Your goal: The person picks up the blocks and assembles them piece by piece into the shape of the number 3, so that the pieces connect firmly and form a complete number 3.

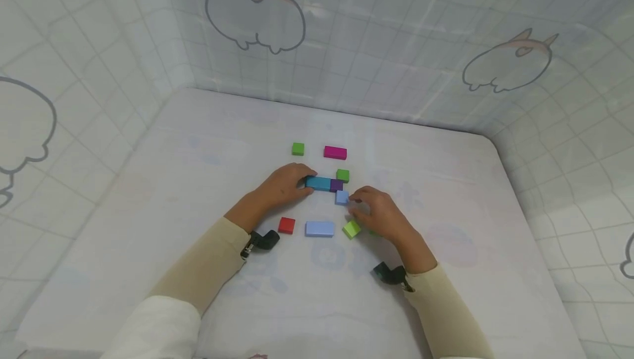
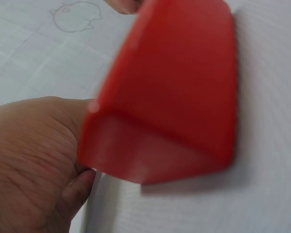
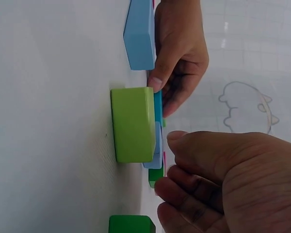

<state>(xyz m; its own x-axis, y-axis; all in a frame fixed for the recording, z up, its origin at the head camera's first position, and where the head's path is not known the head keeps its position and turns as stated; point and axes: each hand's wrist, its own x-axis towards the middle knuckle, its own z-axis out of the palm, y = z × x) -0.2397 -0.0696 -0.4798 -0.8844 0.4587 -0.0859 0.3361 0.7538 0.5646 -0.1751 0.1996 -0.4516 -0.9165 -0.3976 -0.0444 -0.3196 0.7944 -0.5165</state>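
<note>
In the head view a teal block (image 1: 318, 184) lies end to end with a purple block (image 1: 336, 185). My left hand (image 1: 284, 185) holds the teal block's left end between thumb and fingers. A small light blue block (image 1: 342, 197) lies just below the purple one, and a green block (image 1: 343, 175) sits above it. My right hand (image 1: 381, 213) is beside the light blue block, fingertips close to its right edge. In the right wrist view this hand's thumb and fingers (image 3: 177, 194) are apart, with nothing visible between them.
Nearer me lie a red block (image 1: 287, 226), a long light blue block (image 1: 319, 229) and a lime block (image 1: 351, 229). Another green block (image 3: 132, 224) is partly under my right hand. Farther off are a green block (image 1: 298, 149) and a magenta block (image 1: 335, 152). Patterned curtains (image 1: 346, 61) surround the table.
</note>
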